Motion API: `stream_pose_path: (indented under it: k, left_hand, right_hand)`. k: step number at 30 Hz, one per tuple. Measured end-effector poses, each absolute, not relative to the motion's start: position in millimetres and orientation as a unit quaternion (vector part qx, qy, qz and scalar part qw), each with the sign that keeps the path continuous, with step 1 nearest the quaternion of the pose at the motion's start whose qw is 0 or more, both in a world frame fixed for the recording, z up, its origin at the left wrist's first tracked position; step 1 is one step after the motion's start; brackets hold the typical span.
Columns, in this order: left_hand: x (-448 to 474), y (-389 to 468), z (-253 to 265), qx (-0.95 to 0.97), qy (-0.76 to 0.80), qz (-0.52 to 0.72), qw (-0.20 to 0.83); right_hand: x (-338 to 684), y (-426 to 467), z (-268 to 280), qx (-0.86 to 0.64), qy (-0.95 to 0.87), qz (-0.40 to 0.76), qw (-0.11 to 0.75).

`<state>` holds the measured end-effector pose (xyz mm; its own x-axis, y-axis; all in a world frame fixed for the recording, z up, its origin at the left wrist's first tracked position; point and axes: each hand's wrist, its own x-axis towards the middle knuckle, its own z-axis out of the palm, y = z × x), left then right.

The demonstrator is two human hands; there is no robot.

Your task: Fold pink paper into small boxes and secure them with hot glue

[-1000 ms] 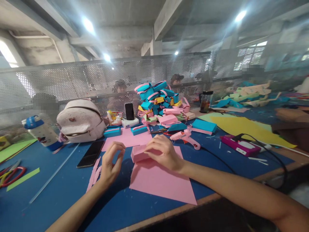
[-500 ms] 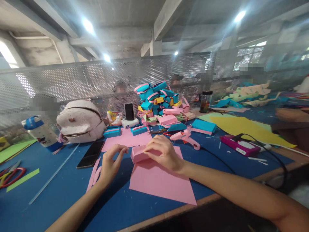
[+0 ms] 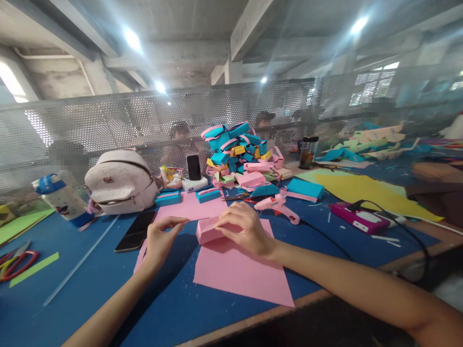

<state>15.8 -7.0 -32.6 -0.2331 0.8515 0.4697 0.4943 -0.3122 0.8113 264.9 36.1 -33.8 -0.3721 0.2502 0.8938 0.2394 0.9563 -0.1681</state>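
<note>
A small pink paper box [image 3: 209,231] rests on a pink paper sheet [image 3: 240,274]. My right hand [image 3: 244,230] is closed around the box's right part, thumb in front and fingers over the top. Just left of the box, apart from it, is my left hand [image 3: 162,241], its thumb and fingers drawn together in a pinch. Whatever may be between those fingertips is too small to make out. Beyond my right hand lies a pink glue gun [image 3: 278,207]. Pink paper strips [image 3: 140,258] lie partly hidden behind my left wrist.
A black phone [image 3: 135,231] lies left, near a backpack [image 3: 121,183] and a bottle [image 3: 63,200]. Scissors [image 3: 18,262] are at far left. Blue boxes [image 3: 208,193] and a tall pile of paper boxes [image 3: 238,159] stand behind. A purple device [image 3: 360,218] with cables lies right.
My left hand has shifted slightly left, its fingers straighter and closer together, covering more of the pink strips. My right hand and the pink box have stayed in place.
</note>
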Motion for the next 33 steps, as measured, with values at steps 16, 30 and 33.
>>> stream_pose_path:
  k: [16, 30, 33]
  left_hand:
    - [-9.6, 0.4, -18.3, 0.762, 0.613, 0.198, -0.069]
    - [-11.8, -8.4, -2.9, 0.707, 0.562, 0.401, -0.152]
    - [-22.6, -3.4, -1.2, 0.703, 0.583, 0.390, -0.122]
  right_hand:
    - [265.9, 35.2, -34.1, -0.147, -0.828, 0.006, 0.541]
    - [266.4, 34.9, -34.9, -0.154, -0.830, 0.008, 0.537]
    - [266.7, 35.1, -34.6, -0.158, -0.830, 0.004, 0.535]
